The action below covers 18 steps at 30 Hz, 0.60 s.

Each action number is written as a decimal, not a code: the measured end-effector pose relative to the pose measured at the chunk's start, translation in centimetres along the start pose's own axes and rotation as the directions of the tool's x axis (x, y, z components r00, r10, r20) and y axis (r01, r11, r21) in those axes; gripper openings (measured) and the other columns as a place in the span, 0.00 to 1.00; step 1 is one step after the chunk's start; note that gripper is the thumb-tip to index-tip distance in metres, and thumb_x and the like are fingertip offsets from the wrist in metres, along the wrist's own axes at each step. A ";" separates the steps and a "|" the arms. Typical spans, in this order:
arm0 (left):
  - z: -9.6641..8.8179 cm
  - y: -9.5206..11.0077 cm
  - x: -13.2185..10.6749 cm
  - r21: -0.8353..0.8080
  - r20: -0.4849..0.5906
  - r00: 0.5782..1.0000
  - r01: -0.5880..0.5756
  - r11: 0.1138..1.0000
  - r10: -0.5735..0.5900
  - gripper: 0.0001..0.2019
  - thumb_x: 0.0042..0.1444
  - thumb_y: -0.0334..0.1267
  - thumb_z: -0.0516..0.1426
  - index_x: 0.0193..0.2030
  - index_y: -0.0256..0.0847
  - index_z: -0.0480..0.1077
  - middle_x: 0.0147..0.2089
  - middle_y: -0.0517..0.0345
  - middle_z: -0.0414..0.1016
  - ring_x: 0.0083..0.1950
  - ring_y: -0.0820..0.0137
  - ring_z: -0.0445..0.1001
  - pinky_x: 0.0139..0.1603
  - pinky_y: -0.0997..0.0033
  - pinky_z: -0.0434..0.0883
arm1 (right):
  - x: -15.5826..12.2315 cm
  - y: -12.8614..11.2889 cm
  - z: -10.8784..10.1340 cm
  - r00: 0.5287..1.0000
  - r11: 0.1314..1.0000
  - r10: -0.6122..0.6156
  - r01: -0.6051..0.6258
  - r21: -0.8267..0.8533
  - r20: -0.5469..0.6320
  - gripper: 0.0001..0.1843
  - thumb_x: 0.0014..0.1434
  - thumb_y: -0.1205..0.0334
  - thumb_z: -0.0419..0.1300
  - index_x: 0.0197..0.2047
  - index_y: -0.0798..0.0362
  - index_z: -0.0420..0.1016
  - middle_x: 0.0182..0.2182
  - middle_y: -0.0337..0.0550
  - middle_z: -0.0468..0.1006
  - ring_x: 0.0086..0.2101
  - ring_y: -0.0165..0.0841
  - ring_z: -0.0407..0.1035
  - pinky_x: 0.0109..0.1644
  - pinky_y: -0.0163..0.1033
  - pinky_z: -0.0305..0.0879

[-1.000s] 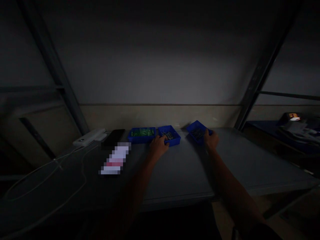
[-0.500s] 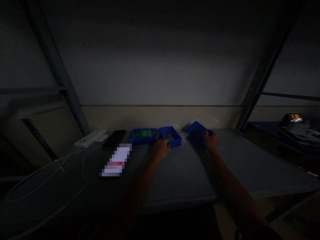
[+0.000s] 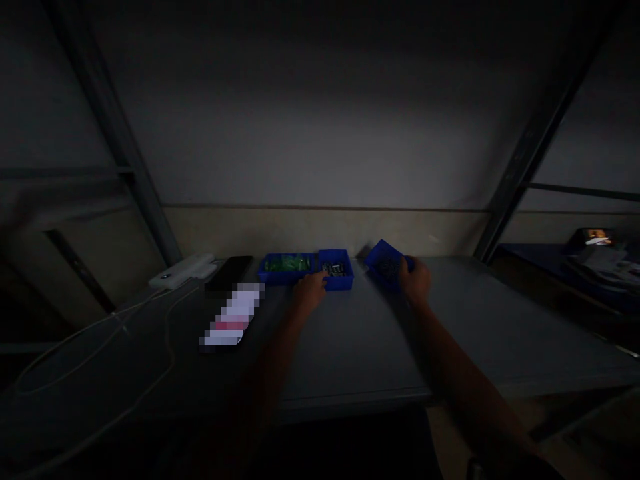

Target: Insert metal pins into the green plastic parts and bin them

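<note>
The scene is very dim. Three blue trays stand at the far edge of a grey table [image 3: 360, 347]. The left tray [image 3: 286, 267] holds green pieces. My left hand [image 3: 310, 291] grips the front edge of the middle tray [image 3: 338, 269], which holds small dark and silvery parts. My right hand [image 3: 415, 279] holds the right tray [image 3: 384, 264] by its near corner, and that tray is tilted with its open side turned toward the middle tray. Both hands have their fingers closed on the tray rims.
A white power adapter [image 3: 181, 272] with cables trailing left, a black phone [image 3: 228, 273] and a blurred-out card [image 3: 231, 317] lie left of the trays. Metal shelf posts rise on both sides. A second bench with clutter [image 3: 600, 253] stands at the right.
The middle tray has slid left against the green tray. My right hand has drawn the right tray left and tipped it up more steeply.
</note>
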State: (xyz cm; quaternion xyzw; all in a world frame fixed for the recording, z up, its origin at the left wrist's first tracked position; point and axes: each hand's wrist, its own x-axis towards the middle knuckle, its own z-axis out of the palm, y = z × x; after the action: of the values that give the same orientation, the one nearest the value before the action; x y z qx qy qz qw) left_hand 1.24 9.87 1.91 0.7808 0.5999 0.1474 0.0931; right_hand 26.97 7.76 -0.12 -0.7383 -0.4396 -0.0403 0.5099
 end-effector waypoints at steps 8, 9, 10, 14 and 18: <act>-0.4 3.0 -2.1 0.100 -0.177 0.984 0.002 0.995 0.016 0.17 0.58 0.35 0.50 0.53 0.42 0.67 0.57 0.45 0.69 0.57 0.55 0.66 0.53 0.55 0.66 | -0.7 -0.8 0.2 0.997 0.995 -0.063 0.060 -0.075 -0.041 0.24 0.62 0.54 0.48 0.50 0.61 0.74 0.43 0.59 0.74 0.41 0.41 0.68 0.47 0.44 0.60; -0.4 3.6 -2.5 0.109 -0.205 0.978 -0.012 0.994 0.034 0.16 0.59 0.38 0.50 0.52 0.42 0.68 0.58 0.44 0.67 0.58 0.53 0.65 0.54 0.53 0.65 | -0.7 -0.8 0.2 0.997 0.996 -0.059 0.055 -0.075 -0.048 0.23 0.62 0.54 0.48 0.50 0.61 0.74 0.43 0.58 0.74 0.41 0.41 0.68 0.47 0.44 0.60; -0.3 4.2 -3.0 0.102 -0.236 0.971 -0.026 0.994 0.050 0.16 0.59 0.40 0.51 0.52 0.41 0.68 0.59 0.44 0.66 0.59 0.52 0.63 0.55 0.51 0.64 | -0.7 -0.8 0.1 0.997 0.996 -0.055 0.052 -0.071 -0.049 0.23 0.61 0.54 0.48 0.49 0.61 0.74 0.43 0.58 0.74 0.41 0.41 0.68 0.47 0.44 0.60; 1.1 6.9 -4.1 -0.058 -0.337 0.928 -0.188 0.980 0.158 0.18 0.60 0.43 0.51 0.54 0.38 0.66 0.62 0.43 0.62 0.64 0.56 0.57 0.64 0.56 0.57 | -1.1 -0.6 -0.2 0.997 0.999 -0.021 0.017 -0.045 -0.071 0.24 0.61 0.53 0.48 0.49 0.62 0.74 0.42 0.59 0.75 0.41 0.41 0.68 0.48 0.44 0.60; 4.0 10.4 -3.0 -0.386 -0.274 0.940 -0.302 0.872 0.204 0.23 0.64 0.43 0.46 0.61 0.32 0.59 0.67 0.42 0.56 0.68 0.64 0.54 0.68 0.67 0.53 | -2.0 -0.8 -0.6 0.992 1.000 -0.018 0.020 0.012 -0.128 0.24 0.60 0.53 0.48 0.48 0.61 0.74 0.42 0.58 0.74 0.43 0.42 0.67 0.52 0.46 0.60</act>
State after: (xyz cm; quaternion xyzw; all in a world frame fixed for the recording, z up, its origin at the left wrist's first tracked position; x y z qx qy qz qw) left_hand 11.33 4.40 1.11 0.7923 0.4523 0.3719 0.1714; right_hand 25.41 6.12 -0.28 -0.7266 -0.4134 -0.0893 0.5414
